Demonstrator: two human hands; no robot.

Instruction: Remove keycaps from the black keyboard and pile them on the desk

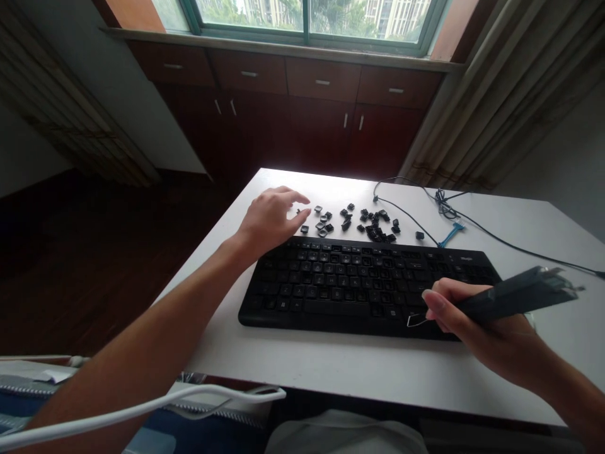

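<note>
A black keyboard lies across the white table, with several of its keys bare of their caps. My left hand hovers over its back left edge, thumb and forefinger apart, nothing gripped between them. Just beyond the fingers are loose black keycaps, some turned over. More keycaps are heaped behind the keyboard's middle. Over the keyboard's right part, my right hand is closed around a dark grey keycap puller. The puller's thin wire loop points left above the keyboard's front edge.
A blue plastic tool lies behind the keyboard on the right, near a single keycap. A black cable runs over the table with a tangled bundle. A white curved bar crosses the lower left foreground.
</note>
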